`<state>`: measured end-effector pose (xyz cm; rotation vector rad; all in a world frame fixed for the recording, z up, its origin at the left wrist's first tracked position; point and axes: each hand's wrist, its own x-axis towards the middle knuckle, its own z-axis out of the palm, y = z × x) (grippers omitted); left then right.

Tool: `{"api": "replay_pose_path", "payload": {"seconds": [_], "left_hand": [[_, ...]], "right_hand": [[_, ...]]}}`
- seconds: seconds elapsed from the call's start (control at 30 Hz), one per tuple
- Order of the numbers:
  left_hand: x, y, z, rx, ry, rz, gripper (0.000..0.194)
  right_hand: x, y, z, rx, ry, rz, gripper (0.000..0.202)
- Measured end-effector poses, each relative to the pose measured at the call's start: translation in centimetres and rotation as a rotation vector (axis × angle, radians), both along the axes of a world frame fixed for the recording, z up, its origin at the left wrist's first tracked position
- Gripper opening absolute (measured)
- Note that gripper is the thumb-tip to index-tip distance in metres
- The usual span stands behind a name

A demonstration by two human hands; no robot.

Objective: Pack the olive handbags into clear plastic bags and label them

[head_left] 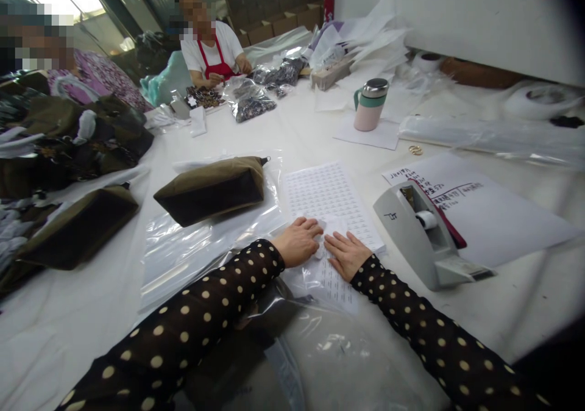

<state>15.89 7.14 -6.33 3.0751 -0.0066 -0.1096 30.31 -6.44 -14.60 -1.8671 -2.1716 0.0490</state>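
Note:
A clear plastic bag [329, 350] with a dark olive pouch inside lies nearest to me, its upper end reaching over a stack of printed label sheets [320, 185]. My left hand [299, 242] is closed on the bag's upper end, fingers bent; a small whitish piece shows by its fingertips, too blurred to name. Close beside it, my right hand [346, 254] lies palm down, fingers stretched out over the plastic and labels. To the left, another olive pouch [212, 188] with a dark base rests on flat clear bags [183, 264].
Right of the sheets stands a grey tape dispenser [414, 234] on handwritten paper [498, 216]. Behind are a pink-and-green mug [370, 107] and rolled plastic [493, 139]. More pouches [77, 225] pile at left. Two people sit across the table, one handling small dark items.

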Motion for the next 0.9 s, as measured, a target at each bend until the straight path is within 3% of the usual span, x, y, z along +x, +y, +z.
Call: {"api": "replay_pose_path", "payload": {"seconds": [0.17, 0.5, 0.7, 0.9], "left_hand": [[-1.1, -0.7, 0.5, 0.017, 0.079, -0.050, 0.020], [-3.0, -2.1, 3.3, 0.009, 0.124, -0.108, 0.016], [-4.0, -3.3, 6.2, -0.032, 0.153, -0.178, 0.016], [-5.3, -4.5, 10.3, -0.069, 0.213, -0.192, 0.017]], "right_hand": [[0.0, 0.0, 0.1, -0.004, 0.002, -0.004, 0.037], [0.0, 0.0, 0.2, -0.027, 0.006, -0.011, 0.038], [0.0, 0.0, 0.4, -0.054, 0.027, -0.021, 0.039], [0.0, -0.1, 0.4, -0.070, 0.040, -0.035, 0.039]]}}
